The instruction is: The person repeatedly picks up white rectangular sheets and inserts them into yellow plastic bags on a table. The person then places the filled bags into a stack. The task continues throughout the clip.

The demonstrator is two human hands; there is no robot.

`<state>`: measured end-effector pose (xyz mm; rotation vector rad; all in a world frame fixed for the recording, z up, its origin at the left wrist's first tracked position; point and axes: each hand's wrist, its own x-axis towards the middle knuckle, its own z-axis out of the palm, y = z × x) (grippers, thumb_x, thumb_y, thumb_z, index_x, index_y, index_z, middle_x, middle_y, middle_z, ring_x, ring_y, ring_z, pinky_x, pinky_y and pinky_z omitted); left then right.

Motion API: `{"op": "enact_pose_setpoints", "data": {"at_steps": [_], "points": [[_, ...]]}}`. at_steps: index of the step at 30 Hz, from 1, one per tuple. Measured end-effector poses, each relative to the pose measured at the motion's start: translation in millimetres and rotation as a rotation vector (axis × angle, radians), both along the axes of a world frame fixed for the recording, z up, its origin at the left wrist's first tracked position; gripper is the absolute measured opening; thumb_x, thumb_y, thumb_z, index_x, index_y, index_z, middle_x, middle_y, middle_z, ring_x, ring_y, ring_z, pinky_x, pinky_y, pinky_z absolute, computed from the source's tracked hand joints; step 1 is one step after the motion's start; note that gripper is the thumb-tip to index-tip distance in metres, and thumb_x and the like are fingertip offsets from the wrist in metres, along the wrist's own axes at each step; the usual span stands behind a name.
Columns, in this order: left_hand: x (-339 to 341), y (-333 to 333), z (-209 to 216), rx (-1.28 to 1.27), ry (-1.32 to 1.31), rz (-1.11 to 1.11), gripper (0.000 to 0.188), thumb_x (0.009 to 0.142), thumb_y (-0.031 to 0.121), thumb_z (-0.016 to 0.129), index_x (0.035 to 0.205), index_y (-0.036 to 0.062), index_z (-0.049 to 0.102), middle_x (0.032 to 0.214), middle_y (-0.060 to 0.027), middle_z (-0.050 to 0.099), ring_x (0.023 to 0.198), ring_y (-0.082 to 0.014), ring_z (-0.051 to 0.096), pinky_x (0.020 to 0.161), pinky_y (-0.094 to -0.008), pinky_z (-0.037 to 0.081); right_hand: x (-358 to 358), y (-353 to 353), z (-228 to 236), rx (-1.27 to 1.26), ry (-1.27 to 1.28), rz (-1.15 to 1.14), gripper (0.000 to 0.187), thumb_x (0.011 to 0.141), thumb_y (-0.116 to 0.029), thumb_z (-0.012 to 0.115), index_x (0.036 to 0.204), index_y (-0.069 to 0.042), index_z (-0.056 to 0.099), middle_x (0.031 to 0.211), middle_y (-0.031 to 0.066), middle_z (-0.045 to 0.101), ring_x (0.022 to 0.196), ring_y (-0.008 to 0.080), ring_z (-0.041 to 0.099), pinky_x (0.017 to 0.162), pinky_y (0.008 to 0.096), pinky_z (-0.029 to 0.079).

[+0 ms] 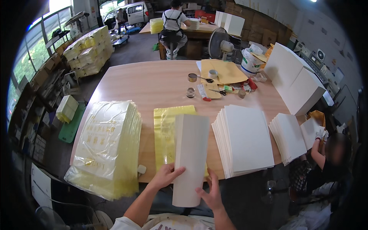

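Well, white sheet (191,153) is at the table's (134,82) 6 o'clock, overlapping the yellow bag (163,134), half-curled left hand (167,176) pinching its 8, splayed right hand (211,193) thumbing its 4 (finger grip unclear); uneven squeeze could crease it.

Between the bagged stack (103,147) and the yellow bag (163,132), a strip of tabletop (147,86) lets my left hand (165,176) pass, pinched nearest me by a small white object (142,169). The white paper (191,157) I grip blocks the middle, leaving a narrow gap before the white stack (251,138). Farther out, tape rolls (192,78) and scissors (223,92) obstruct.
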<state>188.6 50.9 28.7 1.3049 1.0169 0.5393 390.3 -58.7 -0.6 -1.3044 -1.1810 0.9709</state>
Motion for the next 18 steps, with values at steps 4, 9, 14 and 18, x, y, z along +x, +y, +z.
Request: {"op": "enact_pose_setpoints", "data": {"at_steps": [4, 9, 14, 18], "points": [[6.0, 9.7, -3.5, -0.08, -0.083, -0.132, 0.039, 0.102, 0.03, 0.055, 0.115, -0.0052, 0.065, 0.098, -0.0067, 0.068, 0.09, -0.0115, 0.061, 0.082, -0.0283, 0.05, 14.1, 3.0, -12.4, -0.424, 0.754, 0.22, 0.07, 0.077, -0.023, 0.083, 0.135, 0.0, 0.05, 0.121, 0.0104, 0.062, 0.113, 0.0202, 0.058, 0.095, 0.0348, 0.047], [-29.7, 57.1, 24.0, 0.072, -0.462, 0.247, 0.052, 0.107, 0.039, 0.038, 0.12, -0.0032, 0.065, 0.089, -0.0036, 0.059, 0.071, -0.0109, 0.053, 0.069, -0.0258, 0.045, 69.8, 0.1, -3.2, -0.513, 0.574, 0.366, 0.061, 0.07, -0.015, 0.083, 0.124, 0.002, 0.061, 0.114, 0.0086, 0.067, 0.108, 0.0194, 0.061, 0.098, 0.0357, 0.046], [-60.0, 66.4, 65.0, -0.092, -0.704, 0.201, 0.053, 0.106, 0.042, 0.038, 0.106, -0.0019, 0.068, 0.079, -0.0043, 0.059, 0.065, -0.0107, 0.051, 0.057, -0.0255, 0.04, 60.5, 27.7, 2.7, -0.549, 0.054, 1.011, 0.072, 0.063, -0.01, 0.085, 0.129, -0.001, 0.059, 0.121, 0.0107, 0.065, 0.112, 0.0187, 0.059, 0.101, 0.0338, 0.044], [-70.5, 67.0, 60.0, 0.189, -0.233, 0.157, 0.044, 0.103, 0.031, 0.048, 0.084, 0.0006, 0.074, 0.058, -0.0002, 0.051, 0.053, -0.009, 0.045, 0.053, -0.0241, 0.037, 21.4, 33.6, -77.7, -0.812, 0.778, 0.498, 0.062, 0.082, -0.027, 0.073, 0.135, -0.002, 0.054, 0.117, 0.0122, 0.066, 0.109, 0.0231, 0.063, 0.094, 0.0372, 0.051]]}}
